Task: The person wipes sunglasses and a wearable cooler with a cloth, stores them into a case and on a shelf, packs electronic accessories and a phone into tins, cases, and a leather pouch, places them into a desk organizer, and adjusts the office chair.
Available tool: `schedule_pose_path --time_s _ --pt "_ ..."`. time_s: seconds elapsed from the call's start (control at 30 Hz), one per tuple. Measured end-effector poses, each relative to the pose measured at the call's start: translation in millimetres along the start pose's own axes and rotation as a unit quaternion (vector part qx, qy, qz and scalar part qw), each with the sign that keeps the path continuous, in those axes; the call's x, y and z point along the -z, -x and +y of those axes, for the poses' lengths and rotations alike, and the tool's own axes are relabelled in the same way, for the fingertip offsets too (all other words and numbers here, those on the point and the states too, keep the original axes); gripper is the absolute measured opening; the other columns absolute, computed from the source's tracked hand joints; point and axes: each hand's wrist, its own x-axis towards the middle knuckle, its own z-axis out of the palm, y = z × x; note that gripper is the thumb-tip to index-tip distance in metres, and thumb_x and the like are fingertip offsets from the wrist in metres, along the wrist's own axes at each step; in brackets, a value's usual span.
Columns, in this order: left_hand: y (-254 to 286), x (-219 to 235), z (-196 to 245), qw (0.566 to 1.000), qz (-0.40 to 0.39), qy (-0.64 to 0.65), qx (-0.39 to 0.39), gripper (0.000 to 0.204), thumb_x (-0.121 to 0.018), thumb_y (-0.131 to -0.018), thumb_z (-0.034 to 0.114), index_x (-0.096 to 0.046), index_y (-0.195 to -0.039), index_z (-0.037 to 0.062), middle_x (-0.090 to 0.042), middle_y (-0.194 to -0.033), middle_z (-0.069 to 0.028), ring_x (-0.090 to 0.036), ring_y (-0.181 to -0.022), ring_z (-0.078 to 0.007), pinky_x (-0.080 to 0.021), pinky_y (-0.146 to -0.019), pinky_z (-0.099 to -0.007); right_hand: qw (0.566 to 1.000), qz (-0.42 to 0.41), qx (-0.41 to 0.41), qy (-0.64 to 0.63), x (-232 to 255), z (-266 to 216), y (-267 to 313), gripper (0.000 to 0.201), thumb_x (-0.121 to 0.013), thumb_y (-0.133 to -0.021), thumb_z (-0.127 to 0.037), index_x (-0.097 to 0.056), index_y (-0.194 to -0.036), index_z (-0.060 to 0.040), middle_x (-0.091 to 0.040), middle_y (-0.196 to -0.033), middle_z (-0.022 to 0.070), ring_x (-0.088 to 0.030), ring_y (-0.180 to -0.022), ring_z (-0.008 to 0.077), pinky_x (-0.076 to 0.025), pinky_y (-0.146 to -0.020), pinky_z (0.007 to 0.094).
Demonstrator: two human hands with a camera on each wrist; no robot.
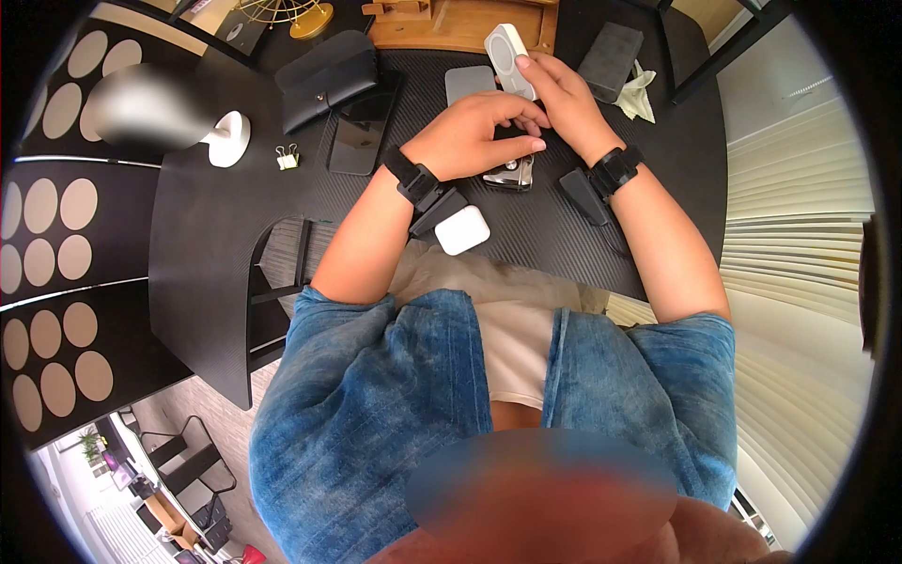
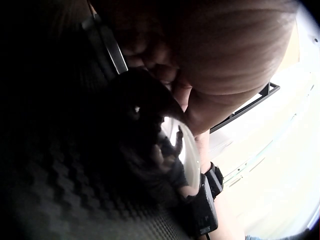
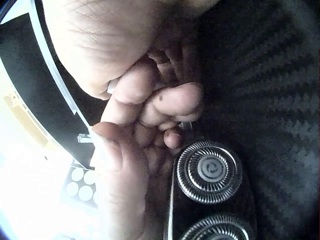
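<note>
Fingers of the right hand are closed round a slim white device with a ring on its face, the thumb laid along that face; it is held tilted, just beside a grey pad. By the left hand the black desk is reached over, its fingers bent inward and its thumb stretched out; whether anything is gripped by them cannot be told. Beneath and just beside the left hand, a shaver with round metal heads is seen lying on the desk. Nearer the body, a rounded white case is placed.
</note>
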Motion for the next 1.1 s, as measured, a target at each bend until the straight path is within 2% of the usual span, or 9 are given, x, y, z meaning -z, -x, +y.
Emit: schedule_pose_path --time_s 0.57,0.93,1.0,1.1 --pt "0.0 0.1 2.1 1.0 -0.003 -0.001 0.005 0.03 -0.073 -0.087 0.017 -0.065 -0.111 0.0018 -0.07 -0.102 -0.0087 -0.064 -0.094 -0.0186 -0.05 -0.084 -0.032 1.0 0.011 0.019 0.014 -1.1 -0.4 0.6 0.052 -0.056 -0.097 -0.045 -0.062 -0.119 0.0014 -0.067 -0.095 0.0085 -0.062 -0.084 0.0129 -0.049 -0.073 0.0257" --pt "0.6 -0.6 1.4 1.0 0.0 -0.013 -0.006 0.032 -0.073 -0.086 0.018 -0.065 -0.112 0.002 -0.07 -0.103 -0.0095 -0.065 -0.094 -0.02 -0.05 -0.084 -0.0328 1.0 -0.001 -0.003 -0.002 -0.8 -2.9 1.2 0.052 -0.056 -0.097 -0.045 -0.062 -0.119 0.0013 -0.067 -0.093 0.0079 -0.061 -0.081 0.0124 -0.049 -0.072 0.0254" --pt "0.2 -2.2 1.2 0.999 0.024 -0.013 -0.019 0.03 -0.075 -0.084 0.02 -0.067 -0.108 0.0047 -0.067 -0.093 -0.0098 -0.066 -0.091 -0.0221 -0.052 -0.08 -0.0331 1.0 -0.005 -0.008 -0.006 -0.7 -2.9 1.4 0.052 -0.056 -0.097 -0.045 -0.062 -0.12 0.0013 -0.067 -0.093 0.0078 -0.061 -0.081 0.0124 -0.049 -0.071 0.0254" --pt "0.2 -2.7 -0.5 0.999 0.027 -0.009 -0.022 0.029 -0.075 -0.084 0.02 -0.067 -0.107 0.0047 -0.067 -0.093 -0.0097 -0.066 -0.091 -0.0223 -0.052 -0.08 -0.0334 1.0 -0.003 -0.015 -0.001 -1.5 -3.2 1.7 0.052 -0.056 -0.097 -0.045 -0.062 -0.12 0.0013 -0.067 -0.093 0.0077 -0.061 -0.08 0.0122 -0.049 -0.071 0.0253"
